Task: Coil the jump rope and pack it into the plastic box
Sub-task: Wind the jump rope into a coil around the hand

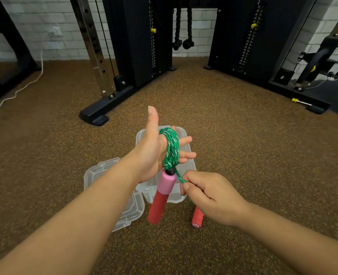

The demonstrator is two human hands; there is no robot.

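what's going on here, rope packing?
Yes, mid-coil. The green rope is wound in several loops around the open left hand, with one pink-and-red handle hanging below it. The right hand pinches the free strand, and the second handle hangs beneath it. The clear plastic box sits open on the floor underneath, its lid beside it. Nothing is packed yet.
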